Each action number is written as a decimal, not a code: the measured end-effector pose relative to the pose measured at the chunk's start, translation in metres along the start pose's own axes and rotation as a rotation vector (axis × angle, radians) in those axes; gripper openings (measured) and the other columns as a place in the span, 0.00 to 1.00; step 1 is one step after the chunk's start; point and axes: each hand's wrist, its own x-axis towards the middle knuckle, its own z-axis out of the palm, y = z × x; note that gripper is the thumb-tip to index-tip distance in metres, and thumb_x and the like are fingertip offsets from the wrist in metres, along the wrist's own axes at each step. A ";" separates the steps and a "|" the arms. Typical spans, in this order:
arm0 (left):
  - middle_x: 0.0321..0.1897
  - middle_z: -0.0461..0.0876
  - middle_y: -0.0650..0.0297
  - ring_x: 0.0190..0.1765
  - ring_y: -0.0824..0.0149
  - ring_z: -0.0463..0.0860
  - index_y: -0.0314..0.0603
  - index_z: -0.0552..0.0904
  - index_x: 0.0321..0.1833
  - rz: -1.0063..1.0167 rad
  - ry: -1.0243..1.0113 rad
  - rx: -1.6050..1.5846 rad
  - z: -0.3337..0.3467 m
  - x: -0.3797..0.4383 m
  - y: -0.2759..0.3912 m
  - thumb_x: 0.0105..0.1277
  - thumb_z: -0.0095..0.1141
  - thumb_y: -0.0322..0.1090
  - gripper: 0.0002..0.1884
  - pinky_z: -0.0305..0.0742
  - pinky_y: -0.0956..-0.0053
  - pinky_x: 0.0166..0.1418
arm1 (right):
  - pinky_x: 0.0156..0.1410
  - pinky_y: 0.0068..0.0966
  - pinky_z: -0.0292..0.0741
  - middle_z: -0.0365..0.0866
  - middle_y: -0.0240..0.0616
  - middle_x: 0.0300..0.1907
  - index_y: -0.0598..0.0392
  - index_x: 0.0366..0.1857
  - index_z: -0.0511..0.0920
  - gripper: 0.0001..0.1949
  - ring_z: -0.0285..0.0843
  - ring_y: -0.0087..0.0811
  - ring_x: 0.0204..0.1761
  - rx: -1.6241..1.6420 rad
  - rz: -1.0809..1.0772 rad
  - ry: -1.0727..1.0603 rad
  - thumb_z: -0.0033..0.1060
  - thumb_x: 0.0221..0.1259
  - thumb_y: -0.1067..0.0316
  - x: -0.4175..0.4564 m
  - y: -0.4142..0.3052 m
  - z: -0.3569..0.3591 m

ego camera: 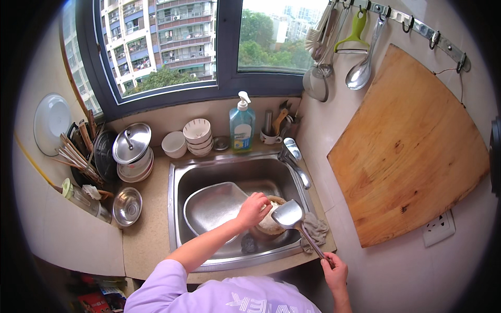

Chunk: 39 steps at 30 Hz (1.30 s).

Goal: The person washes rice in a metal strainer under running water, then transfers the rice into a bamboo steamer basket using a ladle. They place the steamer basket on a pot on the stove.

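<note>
My right hand (335, 270) grips the handle end of a metal wok spatula (289, 214), whose blade is raised over the right part of the stainless steel sink (235, 261). Beside the blade, my left hand (255, 208) has bent fingers at the rim of a round bowl or pot (270, 223) with whitish contents. Whether these fingers hold anything cannot be told. A large metal pan or tray (211, 209) lies tilted in the sink, left of the bowl. A dark scouring pad (249, 243) is near the sink's front wall, and a grey rag (315, 229) drapes over its right rim.
Behind the sink stand a blue soap pump bottle (242, 129), stacked bowls (197, 133) and a utensil mug (270, 137). The faucet (296, 162) reaches over the back right corner. At left are a metal bowl (127, 206) and a lidded pot (132, 143). A wooden board (411, 152) leans at right.
</note>
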 end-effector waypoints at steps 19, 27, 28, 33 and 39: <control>0.47 0.76 0.58 0.57 0.58 0.73 0.36 0.78 0.54 0.499 -0.142 0.719 0.008 -0.023 -0.009 0.51 0.54 0.33 0.24 0.68 0.65 0.61 | 0.29 0.12 0.67 0.76 0.23 0.24 0.62 0.43 0.80 0.10 0.69 0.11 0.23 0.312 0.116 -0.086 0.62 0.58 0.74 -0.001 0.013 -0.003; 0.33 0.78 0.67 0.44 0.64 0.76 0.48 0.84 0.38 0.138 0.011 0.298 0.007 -0.008 0.005 0.52 0.57 0.33 0.10 0.70 0.67 0.47 | 0.20 0.11 0.56 0.69 0.22 0.20 0.59 0.49 0.76 0.12 0.62 0.11 0.18 0.499 0.279 -0.300 0.59 0.62 0.72 0.000 -0.004 -0.017; 0.32 0.78 0.67 0.44 0.64 0.76 0.49 0.84 0.36 0.179 -0.071 0.357 0.005 -0.007 0.002 0.53 0.56 0.33 0.08 0.70 0.67 0.46 | 0.20 0.10 0.56 0.68 0.22 0.20 0.59 0.50 0.76 0.13 0.61 0.11 0.18 0.573 0.338 -0.364 0.59 0.63 0.72 -0.001 -0.007 -0.018; 0.32 0.77 0.65 0.44 0.62 0.76 0.48 0.82 0.31 0.157 -0.187 0.532 -0.001 -0.013 0.007 0.53 0.58 0.34 0.04 0.69 0.67 0.44 | 0.21 0.13 0.56 0.62 0.22 0.19 0.58 0.54 0.75 0.13 0.58 0.14 0.18 0.725 0.468 -0.543 0.51 0.68 0.71 -0.002 -0.009 -0.017; 0.33 0.77 0.63 0.43 0.61 0.75 0.47 0.81 0.27 0.159 -0.051 0.478 0.015 -0.013 -0.010 0.51 0.57 0.32 0.01 0.69 0.66 0.43 | 0.23 0.15 0.60 0.65 0.24 0.19 0.59 0.57 0.74 0.14 0.60 0.17 0.19 0.650 0.503 -0.629 0.46 0.72 0.68 0.003 -0.009 -0.011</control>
